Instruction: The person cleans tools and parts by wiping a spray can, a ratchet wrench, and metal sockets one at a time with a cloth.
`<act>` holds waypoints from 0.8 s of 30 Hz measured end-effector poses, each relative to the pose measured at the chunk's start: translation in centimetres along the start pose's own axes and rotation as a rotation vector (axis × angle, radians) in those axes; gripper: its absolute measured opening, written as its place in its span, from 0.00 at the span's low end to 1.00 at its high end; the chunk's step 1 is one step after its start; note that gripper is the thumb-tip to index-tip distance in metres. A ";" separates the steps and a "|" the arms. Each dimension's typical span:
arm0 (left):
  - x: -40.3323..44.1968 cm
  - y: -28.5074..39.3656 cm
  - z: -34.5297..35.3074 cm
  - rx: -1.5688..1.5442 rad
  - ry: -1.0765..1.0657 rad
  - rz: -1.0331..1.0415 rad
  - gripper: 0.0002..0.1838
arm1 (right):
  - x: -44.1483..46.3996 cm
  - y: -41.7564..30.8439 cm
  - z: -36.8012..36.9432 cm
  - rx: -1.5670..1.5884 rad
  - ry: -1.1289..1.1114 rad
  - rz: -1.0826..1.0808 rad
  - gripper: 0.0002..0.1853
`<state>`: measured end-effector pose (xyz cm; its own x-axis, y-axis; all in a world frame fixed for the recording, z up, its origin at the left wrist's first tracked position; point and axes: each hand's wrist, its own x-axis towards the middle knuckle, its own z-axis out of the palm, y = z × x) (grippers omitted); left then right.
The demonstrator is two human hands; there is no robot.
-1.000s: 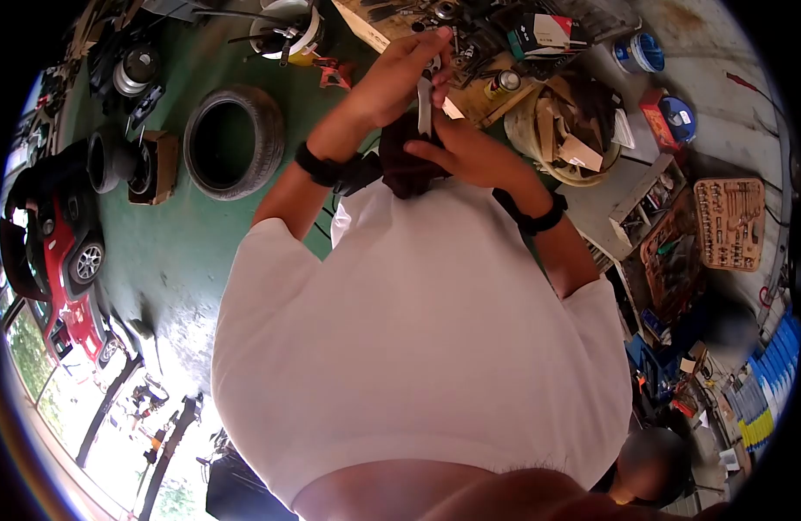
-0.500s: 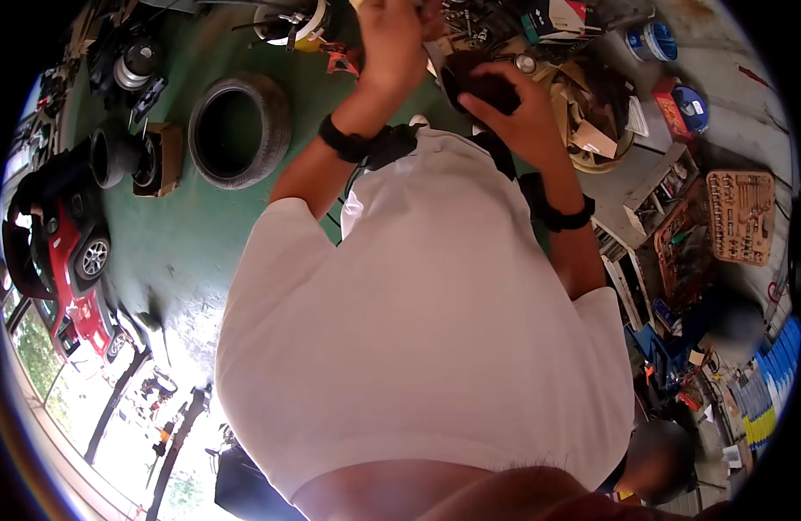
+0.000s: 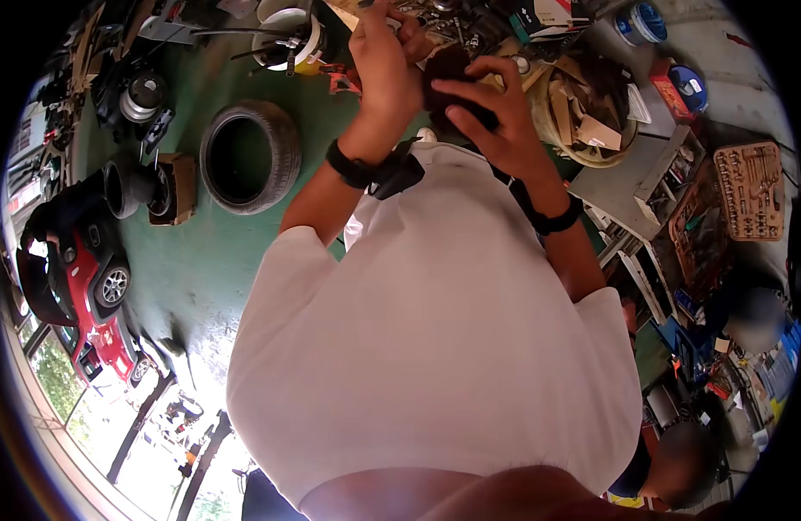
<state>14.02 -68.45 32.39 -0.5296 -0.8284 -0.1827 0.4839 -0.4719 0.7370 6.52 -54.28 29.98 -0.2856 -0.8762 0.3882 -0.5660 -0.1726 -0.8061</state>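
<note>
One dark cloth [image 3: 444, 68] at the right hand [image 3: 507, 122]

Nearest is a white shirt [image 3: 435, 321], smooth matte fabric drawn into soft folds toward the waist. Both forearms reach forward, a black band [image 3: 353, 165] around each wrist. The cloth, limp, bunched and maroon-brown, is beyond the waist, near the corner of the wooden tabletop [image 3: 341, 10]. The right hand's fingers are spread and bent against it, thumb apart; whether they grip it, I cannot tell. Just left of the cloth the left hand [image 3: 387, 69] is raised, fingers curled; what they pinch is too hidden to tell.

Beyond, metal tools [image 3: 474, 24] lie jumbled on the tabletop, a printed box [image 3: 548, 16] toward its right edge. Right of that edge, a round bin [image 3: 604, 161] holds flat-sided cardboard scraps [image 3: 598, 133]. Out left, on the smooth green floor [image 3: 175, 278], are a white bucket [image 3: 263, 39] and a ring-shaped, treaded rubber tyre [image 3: 283, 152]; farther off, a glossy red car [image 3: 92, 300].
</note>
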 end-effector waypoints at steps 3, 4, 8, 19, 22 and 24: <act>0.3 0.4 -0.4 -0.066 0.060 -0.102 0.13 | -0.9 0.3 0.8 -0.059 0.083 -0.100 0.19; 0.3 0.4 -0.6 -0.076 0.051 -0.096 0.12 | -1.2 0.5 0.6 -0.067 -0.013 -0.056 0.19; 0.7 -0.5 -2.0 -0.168 -0.003 -0.107 0.10 | -2.6 0.9 -1.2 -0.081 -0.137 0.078 0.22; -2.0 -1.7 0.9 -0.001 -0.130 -0.203 0.15 | -1.7 1.5 1.2 0.132 0.200 0.286 0.35; -1.9 -1.5 1.3 0.014 -0.082 -0.152 0.17 | -1.5 1.7 0.7 0.168 0.152 0.280 0.33; -1.8 -0.9 1.4 -0.030 -0.049 -0.218 0.17 | -1.7 1.2 -0.2 0.151 0.082 0.308 0.30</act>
<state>13.58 -66.14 32.93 -0.6569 -0.6906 -0.3026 0.3747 -0.6473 0.6638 6.22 -52.90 28.42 -0.4893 -0.8598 0.1463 -0.3245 0.0238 -0.9456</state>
